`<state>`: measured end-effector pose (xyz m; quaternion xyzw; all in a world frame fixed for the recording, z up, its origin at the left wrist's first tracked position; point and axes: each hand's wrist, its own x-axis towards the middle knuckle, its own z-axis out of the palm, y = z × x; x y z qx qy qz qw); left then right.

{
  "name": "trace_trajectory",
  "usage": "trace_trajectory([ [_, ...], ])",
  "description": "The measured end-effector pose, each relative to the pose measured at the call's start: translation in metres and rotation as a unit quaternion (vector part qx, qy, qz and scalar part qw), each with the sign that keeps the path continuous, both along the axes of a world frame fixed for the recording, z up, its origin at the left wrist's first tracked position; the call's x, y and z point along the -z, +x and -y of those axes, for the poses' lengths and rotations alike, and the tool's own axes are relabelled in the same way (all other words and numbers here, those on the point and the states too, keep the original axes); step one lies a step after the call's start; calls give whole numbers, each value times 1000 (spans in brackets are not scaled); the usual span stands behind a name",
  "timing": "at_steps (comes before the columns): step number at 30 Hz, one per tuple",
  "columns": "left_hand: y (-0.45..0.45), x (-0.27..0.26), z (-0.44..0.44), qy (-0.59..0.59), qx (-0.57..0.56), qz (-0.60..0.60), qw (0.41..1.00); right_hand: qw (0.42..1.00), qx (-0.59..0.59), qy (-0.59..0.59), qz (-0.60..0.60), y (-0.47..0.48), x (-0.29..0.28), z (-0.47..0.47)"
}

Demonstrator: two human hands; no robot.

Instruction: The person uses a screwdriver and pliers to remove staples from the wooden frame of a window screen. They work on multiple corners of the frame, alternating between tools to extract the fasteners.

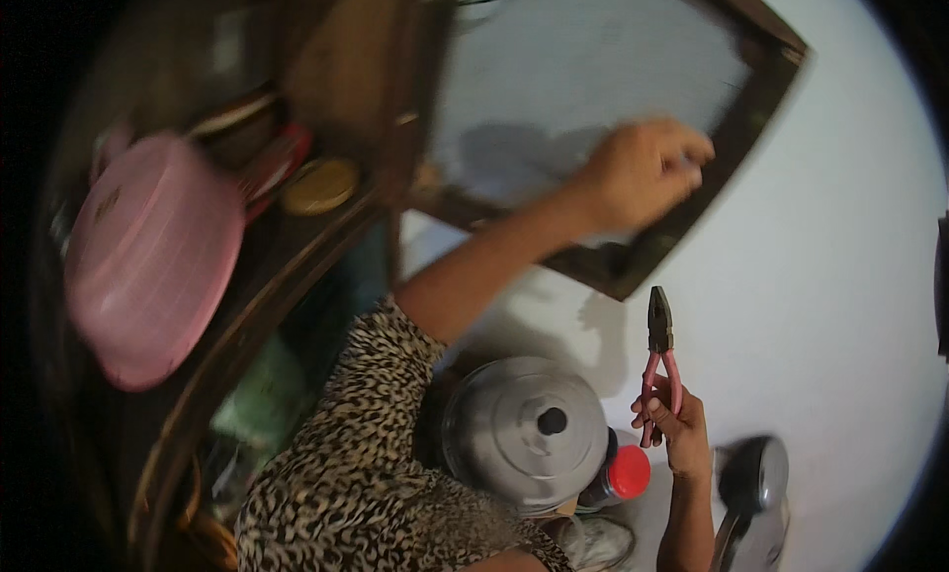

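Observation:
My left hand (649, 173), blurred, is raised over the lower right side of a dark wooden-framed cabinet door (697, 227) with a pale grey panel (593, 60). Its fingers are curled. A small bluish spot shows between the fingertips, but blur hides whether it is an object. Lower down, my right hand (682, 431) grips combination pliers (660, 327) by their pink handles. The plier jaws point up toward the door's bottom corner, apart from it, and look closed or nearly so. A leopard-print sleeve (385, 379) covers my left upper arm.
A lidded aluminium pot (511, 424) with a black knob stands below the door, beside a red-capped jar (629, 472). Dark-and-grey cookware (767, 472) is at right by the white wall (815, 275). Left, a wooden shelf (274, 283) bears a pink plastic basin (159, 260) and a yellow round lid (322, 186).

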<state>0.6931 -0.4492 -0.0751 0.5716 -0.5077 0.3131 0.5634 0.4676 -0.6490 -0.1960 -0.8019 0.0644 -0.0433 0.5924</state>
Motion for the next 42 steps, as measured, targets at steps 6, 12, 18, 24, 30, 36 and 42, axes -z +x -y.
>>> trace_trajectory([
  [6, -6, 162, -74, -122, -27, -328, 936, 977, -204, -62, -16, 93, 13, -37],
  [12, -14, 222, -166, -139, -291, -413, 852, 936, -319, -136, 57, 216, -3, -100],
  [18, -6, 130, -166, 182, -649, -113, 730, 910, -266, -295, 121, 328, -37, -189],
  [24, 81, 98, -179, 279, -784, -99, 545, 910, -189, -303, 213, 407, -37, -251],
  [30, 99, 117, -196, 287, -784, -164, 525, 901, -214, -363, 103, 408, -48, -271],
  [36, 128, 109, -211, 314, -762, -186, 535, 893, -158, -378, 186, 406, -47, -283],
  [42, 141, 119, -221, 298, -774, -166, 534, 897, -169, -369, 172, 393, -48, -288],
])
